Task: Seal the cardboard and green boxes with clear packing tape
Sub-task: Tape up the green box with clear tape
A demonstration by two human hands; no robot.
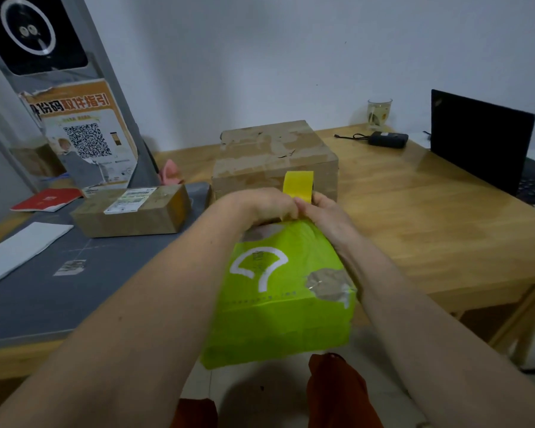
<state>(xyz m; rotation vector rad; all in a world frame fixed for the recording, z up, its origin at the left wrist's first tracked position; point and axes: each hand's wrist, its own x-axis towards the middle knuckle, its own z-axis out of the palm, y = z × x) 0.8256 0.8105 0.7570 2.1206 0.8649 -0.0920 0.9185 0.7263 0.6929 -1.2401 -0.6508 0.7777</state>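
Both hands meet at the far top edge of a bright green cardboard box (278, 291) with a white fan-shaped logo on its lid and torn grey patches where old tape was pulled off. The green box hangs out past the near edge of the wooden tabletop (430, 211), tilted toward the person, above their rust-coloured trousers (337, 393). The left hand (260, 205) has its fingers curled down over the box's far edge and appears to pinch a yellowish strip of packing tape (298, 185) that stands up from between the two hands. The right hand (325, 214) is curled too, thumb and fingers closed on the base of the same strip beside the left hand's fingertips; whether a roll sits behind the hands cannot be told.

Just beyond the hands, toward the middle of the tabletop, stands a large brown cardboard box (275, 156), its flaps closed and its surface scuffed. To the left lies a smaller flat brown carton with a white shipping label (133, 211), resting on a grey mat (44, 288) that covers the left part of the tabletop. A white envelope (22, 248) lies at the left edge of the mat, a red booklet (47, 200) behind it. Near the far right corner are a glass cup (379, 114), a black power adapter (388, 139) and an open black laptop (482, 140)
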